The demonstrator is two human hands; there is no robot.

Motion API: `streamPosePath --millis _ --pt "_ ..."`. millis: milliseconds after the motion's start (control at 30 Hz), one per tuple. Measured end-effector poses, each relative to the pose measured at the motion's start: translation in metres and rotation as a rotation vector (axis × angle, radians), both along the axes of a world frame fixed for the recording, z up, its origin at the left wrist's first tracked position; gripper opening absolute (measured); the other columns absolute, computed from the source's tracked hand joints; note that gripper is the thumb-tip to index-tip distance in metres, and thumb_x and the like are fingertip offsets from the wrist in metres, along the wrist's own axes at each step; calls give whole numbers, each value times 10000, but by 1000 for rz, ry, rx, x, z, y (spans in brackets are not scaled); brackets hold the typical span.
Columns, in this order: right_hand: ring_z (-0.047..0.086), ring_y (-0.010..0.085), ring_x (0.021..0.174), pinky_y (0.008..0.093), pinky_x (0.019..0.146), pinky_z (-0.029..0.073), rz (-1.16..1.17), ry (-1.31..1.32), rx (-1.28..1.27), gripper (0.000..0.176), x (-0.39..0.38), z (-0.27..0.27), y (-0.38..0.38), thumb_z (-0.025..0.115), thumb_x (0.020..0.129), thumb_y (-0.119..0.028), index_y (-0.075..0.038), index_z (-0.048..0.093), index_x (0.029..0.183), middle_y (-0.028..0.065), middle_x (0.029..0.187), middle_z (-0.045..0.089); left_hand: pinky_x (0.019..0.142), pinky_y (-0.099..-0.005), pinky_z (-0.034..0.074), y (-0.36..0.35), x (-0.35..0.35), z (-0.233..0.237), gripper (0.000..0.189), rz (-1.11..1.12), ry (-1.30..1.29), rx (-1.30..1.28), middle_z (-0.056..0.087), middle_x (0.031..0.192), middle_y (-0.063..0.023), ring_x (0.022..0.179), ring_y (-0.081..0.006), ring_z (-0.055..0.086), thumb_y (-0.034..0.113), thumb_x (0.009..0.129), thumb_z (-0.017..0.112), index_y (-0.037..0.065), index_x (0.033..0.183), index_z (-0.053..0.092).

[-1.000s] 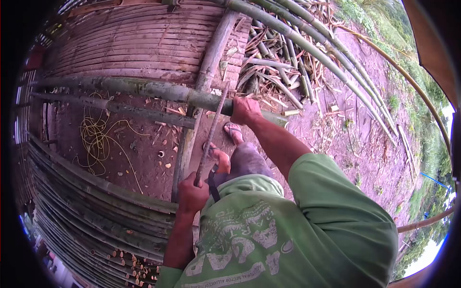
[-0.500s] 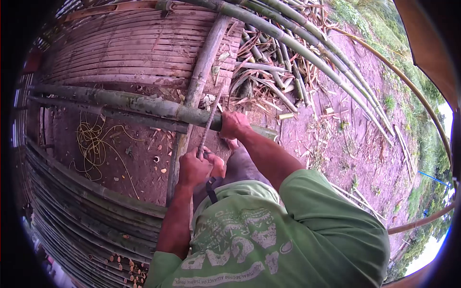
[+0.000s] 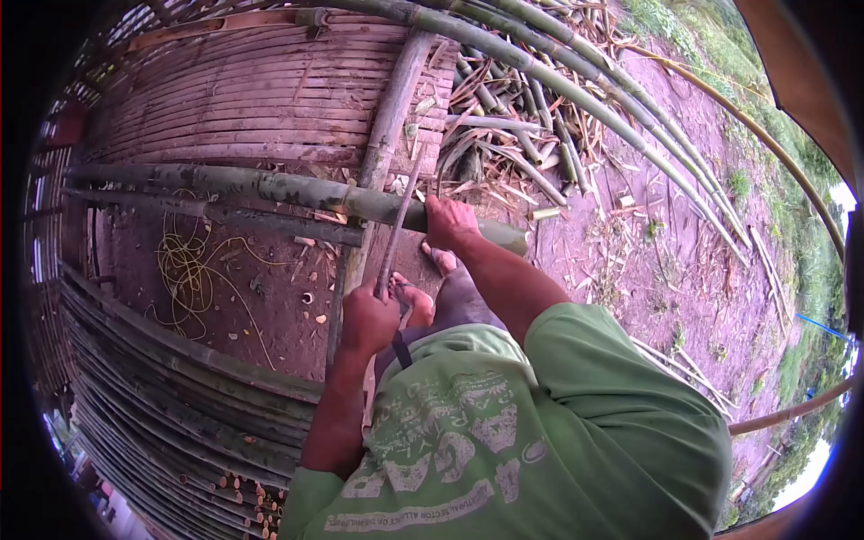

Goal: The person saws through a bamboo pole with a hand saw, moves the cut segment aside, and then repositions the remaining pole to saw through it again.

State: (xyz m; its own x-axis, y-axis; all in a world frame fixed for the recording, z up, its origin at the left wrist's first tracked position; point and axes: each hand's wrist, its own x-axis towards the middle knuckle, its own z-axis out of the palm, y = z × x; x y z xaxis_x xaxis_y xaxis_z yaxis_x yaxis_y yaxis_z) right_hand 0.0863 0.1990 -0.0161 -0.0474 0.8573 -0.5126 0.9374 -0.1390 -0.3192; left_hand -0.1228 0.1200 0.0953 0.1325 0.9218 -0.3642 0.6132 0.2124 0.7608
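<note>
My left hand (image 3: 371,317) is closed around the handle of a long, thin blade (image 3: 402,216). This blade slants up and away from my body and lies across a thick green bamboo pole (image 3: 297,189). Just right of the blade, my right hand (image 3: 450,221) grips the same pole from above, with its cut end (image 3: 515,238) sticking out beyond my fingers. The pole rests over a greyish crosswise post (image 3: 385,135). Where the blade meets the pole, I cannot make out any cut.
A slatted bamboo platform (image 3: 243,99) lies beyond the pole. Bamboo offcuts (image 3: 531,135) are heaped at the upper right, under long curved poles (image 3: 576,85). Yellow cord (image 3: 187,270) lies tangled on the ground. Stacked bamboo (image 3: 180,387) fills the lower left. My bare feet (image 3: 416,304) show below.
The whole view has shifted slightly. Relative to the pole, my left hand and the blade have moved a little back toward my body. My right hand keeps its grip on the pole.
</note>
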Motion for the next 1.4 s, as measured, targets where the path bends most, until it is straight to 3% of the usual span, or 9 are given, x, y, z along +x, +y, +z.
streamPosePath --millis 67,167,267,533,733,833,1067,1267,1400 --pt "662 381 894 472 762 523 -12 -2 -30 278 1 10 5 630 732 -95 -36 564 995 215 925 660 495 -416 401 -30 -29 38 135 -58 104 -42 491 546 -156 481 -275 521 81 750 596 -6 702 504" --pt "664 383 887 475 766 524 3 -16 28 276 -2 3 5 632 732 -93 -26 558 990 221 920 658 584 -507 470 -45 -38 51 108 -89 207 -140 583 626 -240 643 -436 623 100 764 567 -6 753 555" --pt "667 376 894 467 772 526 -28 3 4 272 1 2 6 635 730 -91 -11 554 977 226 924 660 568 -496 469 -46 -38 52 70 -79 184 -136 569 598 -229 627 -414 633 73 743 569 6 748 549" --pt "649 361 1008 442 857 519 -11 -82 -66 295 7 20 35 602 749 -100 -12 581 1030 220 1054 651 475 -361 373 29 36 -33 128 93 -110 45 404 523 -70 485 -133 415 44 718 574 22 654 465" --pt "640 385 988 458 847 509 -35 -58 63 270 3 -2 18 598 767 -102 -3 558 1015 231 1030 640 476 -354 366 24 2 19 128 29 0 -153 417 526 -65 504 -109 410 62 747 564 27 682 459" --pt "645 387 966 471 835 511 -38 -20 64 256 2 -4 14 598 759 -110 4 554 984 245 994 640 537 -410 438 12 -21 42 77 -25 145 -267 523 567 -150 539 -206 572 61 737 571 -13 755 559" --pt "634 356 1007 431 888 483 -38 -32 66 264 0 -10 10 606 777 -98 -1 556 1017 211 1035 642 513 -409 421 -35 -43 78 92 -27 169 -188 500 545 -157 485 -271 542 67 744 569 2 697 525" --pt "651 363 959 434 845 510 -8 -36 32 260 -1 -5 15 605 762 -81 4 557 1003 219 1007 648 524 -406 466 54 14 -66 68 -36 76 -45 587 574 -147 503 -294 588 65 749 585 14 704 576" --pt "671 344 941 417 820 540 6 -42 -116 342 14 12 38 663 692 -120 -40 619 1021 203 977 670 494 -419 462 36 17 -84 88 19 -73 110 582 557 -93 493 -302 586 56 741 621 49 686 552"
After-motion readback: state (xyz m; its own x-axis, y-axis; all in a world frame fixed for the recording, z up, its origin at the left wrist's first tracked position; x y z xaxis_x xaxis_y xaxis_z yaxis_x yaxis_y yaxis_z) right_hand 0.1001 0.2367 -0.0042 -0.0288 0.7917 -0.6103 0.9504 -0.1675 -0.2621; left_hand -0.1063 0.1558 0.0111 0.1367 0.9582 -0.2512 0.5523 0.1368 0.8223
